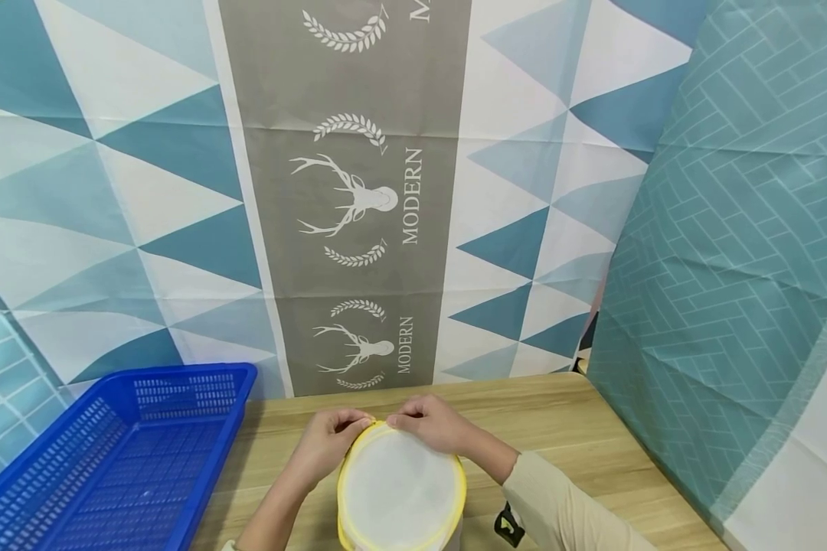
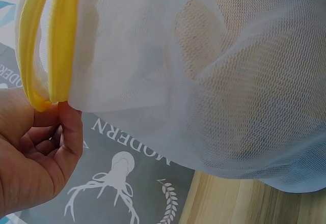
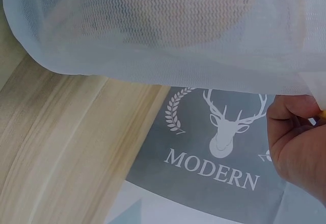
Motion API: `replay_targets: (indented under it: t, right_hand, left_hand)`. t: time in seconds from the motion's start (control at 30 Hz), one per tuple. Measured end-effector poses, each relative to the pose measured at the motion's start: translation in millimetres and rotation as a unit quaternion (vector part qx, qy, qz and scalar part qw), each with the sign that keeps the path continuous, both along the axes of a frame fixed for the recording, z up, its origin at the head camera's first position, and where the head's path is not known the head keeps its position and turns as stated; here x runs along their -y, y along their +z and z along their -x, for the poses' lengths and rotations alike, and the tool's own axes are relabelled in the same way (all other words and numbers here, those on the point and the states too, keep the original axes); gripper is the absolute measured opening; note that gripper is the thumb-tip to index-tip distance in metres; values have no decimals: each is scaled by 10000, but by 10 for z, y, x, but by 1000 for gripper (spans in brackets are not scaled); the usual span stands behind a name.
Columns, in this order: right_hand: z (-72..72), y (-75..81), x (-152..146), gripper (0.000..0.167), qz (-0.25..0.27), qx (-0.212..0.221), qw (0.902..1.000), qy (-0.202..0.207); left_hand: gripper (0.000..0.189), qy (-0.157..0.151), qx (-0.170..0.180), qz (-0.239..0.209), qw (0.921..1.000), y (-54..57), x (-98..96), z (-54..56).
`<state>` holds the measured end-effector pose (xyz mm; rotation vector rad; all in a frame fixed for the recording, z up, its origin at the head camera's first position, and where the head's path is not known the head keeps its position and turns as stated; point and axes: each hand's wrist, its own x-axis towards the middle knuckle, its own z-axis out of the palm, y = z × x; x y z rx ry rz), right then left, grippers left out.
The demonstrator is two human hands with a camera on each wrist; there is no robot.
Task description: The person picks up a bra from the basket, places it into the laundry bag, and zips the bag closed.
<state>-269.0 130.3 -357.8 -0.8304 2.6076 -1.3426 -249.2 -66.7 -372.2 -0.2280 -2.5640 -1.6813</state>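
Note:
A white mesh laundry bag [image 1: 400, 490] with yellow zipper trim [image 2: 63, 40] stands upright over the table, its round top facing up. Through the mesh [image 2: 244, 91] something beige shows dimly; its kind cannot be made out. My left hand [image 1: 325, 448] pinches the yellow edge at the far side of the top, thumb against fingertips. Close beside it, my right hand [image 1: 437, 425] pinches the same rim a little to the right. In the right wrist view, the bag's mesh side [image 3: 168, 40] hangs above the table, and that hand's fingertips are partly hidden.
A blue plastic basket [image 1: 244, 379] with perforated sides stands at the left on the wood-grain table [image 1: 558, 413]. Behind rises a patterned cloth [image 1: 344, 76] with deer heads, and a teal cloth [image 1: 730, 229] hangs at the right. A small black item [image 1: 508, 526] lies by my right sleeve.

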Motion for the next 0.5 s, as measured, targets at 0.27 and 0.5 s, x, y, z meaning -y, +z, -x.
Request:
replay_targets:
  t: [0.27, 0.5]
  right_hand:
    - [-9, 2, 0, 25, -85, 31, 9999, -51]
    - [-4, 26, 38, 26, -213, 166, 9993, 247]
  left_hand:
    - [14, -51, 10, -65, 10000, -7, -13, -22]
    - [14, -83, -67, -39, 9999, -6, -27, -30]
